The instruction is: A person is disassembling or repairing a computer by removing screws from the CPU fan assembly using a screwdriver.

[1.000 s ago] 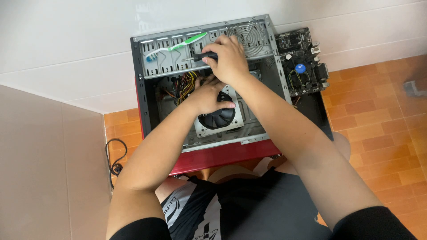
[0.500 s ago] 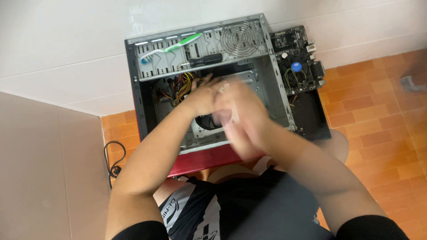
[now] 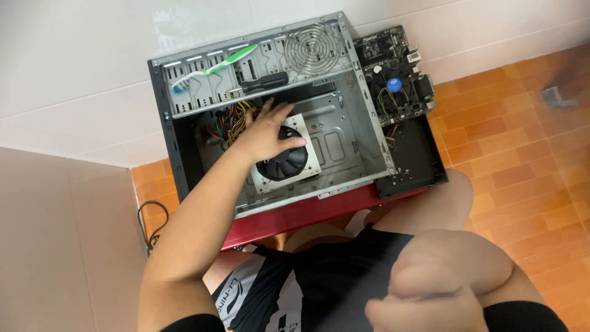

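At frame centre, the left hand (image 3: 265, 132) rests spread on the cooler fan (image 3: 284, 161) inside the open computer case (image 3: 362, 123); its grip pinches nothing. The right hand (image 3: 424, 289), lower right, is blurred; its grip looks curled shut.

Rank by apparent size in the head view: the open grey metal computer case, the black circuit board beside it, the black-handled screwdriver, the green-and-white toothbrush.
1. Open grey metal computer case, by far largest.
2. Black circuit board.
3. Green-and-white toothbrush, longer than the screwdriver.
4. Black-handled screwdriver, smallest.

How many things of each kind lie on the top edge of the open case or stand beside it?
Toothbrush: 1
Screwdriver: 1
Motherboard: 1
Total: 3
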